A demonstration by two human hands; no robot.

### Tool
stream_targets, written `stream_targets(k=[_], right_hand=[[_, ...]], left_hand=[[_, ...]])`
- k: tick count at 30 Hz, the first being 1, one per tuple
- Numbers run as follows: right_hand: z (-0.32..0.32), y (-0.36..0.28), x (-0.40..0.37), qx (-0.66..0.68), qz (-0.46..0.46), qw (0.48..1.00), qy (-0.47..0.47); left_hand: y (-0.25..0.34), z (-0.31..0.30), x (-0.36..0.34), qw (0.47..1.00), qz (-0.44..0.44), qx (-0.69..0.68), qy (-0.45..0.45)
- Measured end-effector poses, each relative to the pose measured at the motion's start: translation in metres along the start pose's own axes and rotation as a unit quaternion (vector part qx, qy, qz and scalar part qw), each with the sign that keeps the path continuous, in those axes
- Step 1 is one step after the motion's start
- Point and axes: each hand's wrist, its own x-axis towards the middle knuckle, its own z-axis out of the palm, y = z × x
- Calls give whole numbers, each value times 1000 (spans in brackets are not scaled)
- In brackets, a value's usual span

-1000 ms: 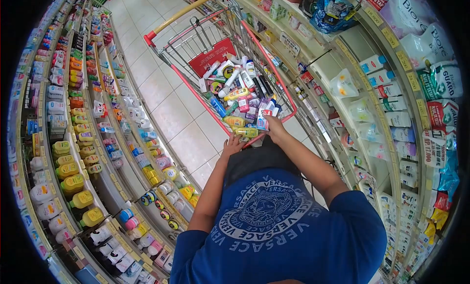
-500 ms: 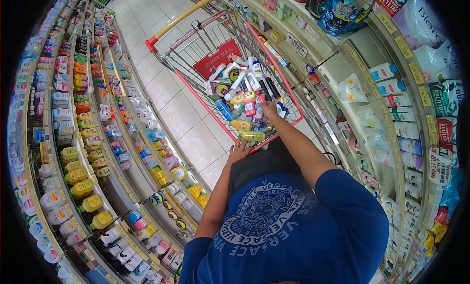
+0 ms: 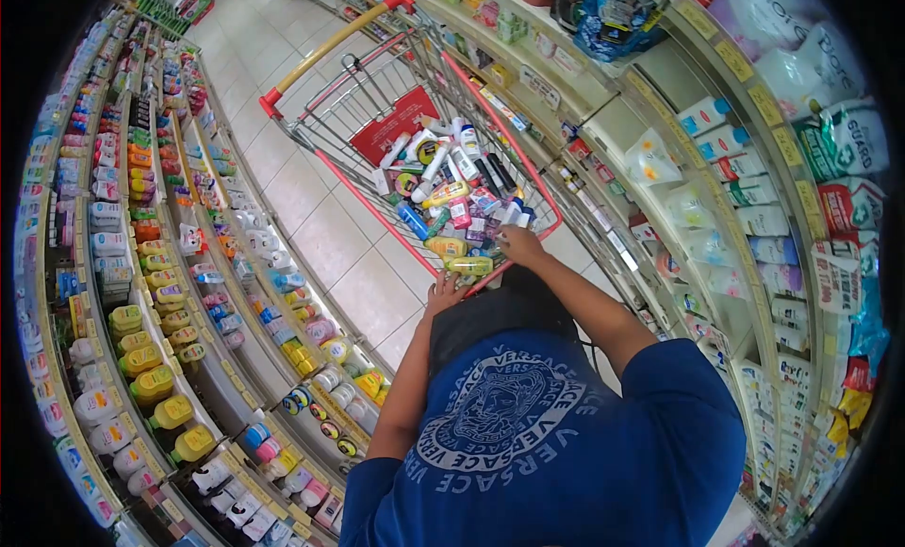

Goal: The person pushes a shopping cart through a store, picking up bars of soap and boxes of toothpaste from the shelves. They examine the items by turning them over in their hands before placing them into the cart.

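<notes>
A metal shopping cart (image 3: pixel 557 207) with red edging stands in front of me, holding a pile of bottles, tubes and other toiletries. My left hand (image 3: pixel 446 290) rests at the cart's near edge, fingers spread, holding nothing. Inside the near right corner, my right hand (image 3: pixel 522 246) has its fingers curled at some white bottles (image 3: pixel 512 213); what they grip is partly hidden. Left of it lie a yellow-green bottle (image 3: pixel 468 265) and a yellow bottle (image 3: pixel 446 247). A pink-labelled pack (image 3: pixel 460 213) and a blue bottle (image 3: pixel 412 221) lie further in.
Shelves of bottles, including yellow bottles (image 3: pixel 151 385), line the left side. On the right, shelves hold tubes (image 3: pixel 705 115) and large refill pouches (image 3: pixel 853 137). The cart's yellow handle (image 3: pixel 330 52) is at its far end. Tiled floor (image 3: pixel 325 231) runs along the cart's left.
My right hand has moved back toward the cart's near right corner, off the pink and purple packs. The view has shifted slightly. My left hand stays at the near edge.
</notes>
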Motion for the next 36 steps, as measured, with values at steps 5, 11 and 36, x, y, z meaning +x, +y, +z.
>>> stream_targets(k=[5, 11, 36], right_hand=[[-8, -11, -54, -175, -156, 969, 77], [-9, -13, -51, -157, -128, 979, 22], [-2, 0, -41, -171, -124, 977, 4]], left_hand=[[2, -3, 2, 1000, -4, 6, 5], [-6, 15, 0, 999, -10, 49, -10], [40, -49, 34, 996, -86, 8, -36]])
